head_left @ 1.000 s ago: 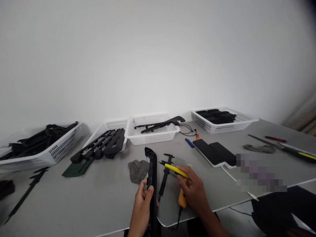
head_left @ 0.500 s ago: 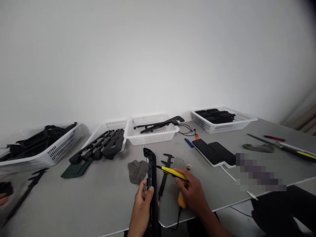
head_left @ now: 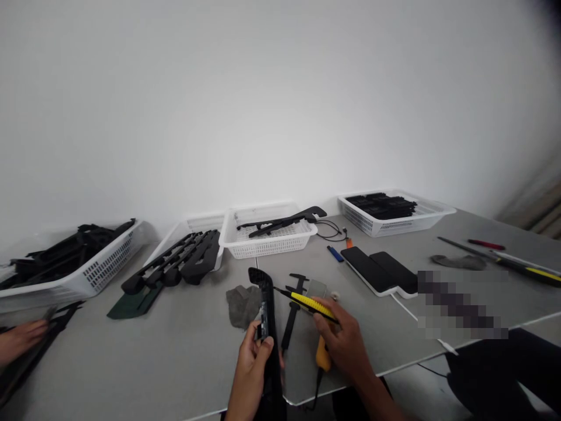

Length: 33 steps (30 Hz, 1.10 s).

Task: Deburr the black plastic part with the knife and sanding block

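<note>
My left hand (head_left: pixel 254 362) grips a long black plastic trim piece (head_left: pixel 272 339), held upright with its curved end pointing away from me and its lower end past the table edge. In my right hand (head_left: pixel 342 336) is a slim tool with a yellow-and-black handle (head_left: pixel 309 303). Its thin dark tip is at the right edge of the trim piece's upper part; whether it touches I cannot tell. Just left of the piece lies a crumpled grey cloth (head_left: pixel 243 306). To the right, under and beside the tool, are a black caliper (head_left: pixel 293 318) and an orange-handled corded tool (head_left: pixel 323 355).
White baskets (head_left: pixel 272 247) with black parts line the wall. Black trim pieces (head_left: pixel 195 266) lean out over a green cloth (head_left: pixel 135 303). Phones (head_left: pixel 368 269), a blue lighter-like item (head_left: pixel 335 253) and a yellow-black file (head_left: pixel 526 270) lie rightward. A co-worker's hand (head_left: pixel 24 339) is at far left.
The trim piece's far end has tipped slightly left, and the tool tip has shifted a little up and right against it. The co-worker's hand has come further in with a dark part.
</note>
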Motion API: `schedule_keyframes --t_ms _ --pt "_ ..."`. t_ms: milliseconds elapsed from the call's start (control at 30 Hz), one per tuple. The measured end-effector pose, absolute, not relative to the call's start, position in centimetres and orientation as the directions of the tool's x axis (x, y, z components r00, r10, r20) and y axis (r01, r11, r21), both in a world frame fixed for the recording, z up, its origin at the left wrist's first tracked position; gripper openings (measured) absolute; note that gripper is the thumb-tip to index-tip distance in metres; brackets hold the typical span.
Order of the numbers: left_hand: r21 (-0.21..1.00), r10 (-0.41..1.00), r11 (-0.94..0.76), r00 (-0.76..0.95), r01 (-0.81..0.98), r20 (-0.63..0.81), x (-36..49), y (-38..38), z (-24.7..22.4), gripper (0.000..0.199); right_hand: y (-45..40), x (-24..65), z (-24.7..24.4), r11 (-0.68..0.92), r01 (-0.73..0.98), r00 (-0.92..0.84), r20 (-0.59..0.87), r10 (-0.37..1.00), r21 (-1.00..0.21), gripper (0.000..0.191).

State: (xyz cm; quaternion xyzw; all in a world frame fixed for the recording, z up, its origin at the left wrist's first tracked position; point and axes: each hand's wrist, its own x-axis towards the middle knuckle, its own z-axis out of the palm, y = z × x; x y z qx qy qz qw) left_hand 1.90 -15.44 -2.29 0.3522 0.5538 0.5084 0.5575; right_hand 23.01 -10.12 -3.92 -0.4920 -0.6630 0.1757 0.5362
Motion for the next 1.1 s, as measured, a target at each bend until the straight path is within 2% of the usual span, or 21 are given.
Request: schedule_keyframes --t_ms 133,233,667,867,1100 --pt "0.977 0.961 0.168 -0.201 -0.128 -0.192 2.3 -15.3 -1.8 0.062 -10.0 22.9 -3.8 0.464 0.466 0.081 0.558 0.826 -0.753 0.028" --pt "0.987 0.975 0.134 -0.168 -0.086 -0.146 2.5 -15.2 -1.8 0.053 -10.0 22.9 -3.7 0.472 0.475 0.084 0.572 0.816 -0.743 0.028" --pt "0.995 0.979 0.091 -0.176 -0.043 -0.098 2.6 -15.0 -1.2 0.052 -10.3 23.1 -3.7 0.497 0.472 0.092 0.602 0.793 -0.728 0.026" --pt "0.993 0.985 0.117 -0.131 0.016 -0.114 2.6 -15.0 -1.7 0.054 -10.2 23.4 -4.2 0.42 0.478 0.192 0.558 0.807 -0.772 0.029" --pt "0.994 0.987 0.105 -0.124 0.036 -0.1 2.7 -15.1 -1.2 0.054 -10.2 23.5 -4.2 0.431 0.448 0.175 0.549 0.817 -0.784 0.025"
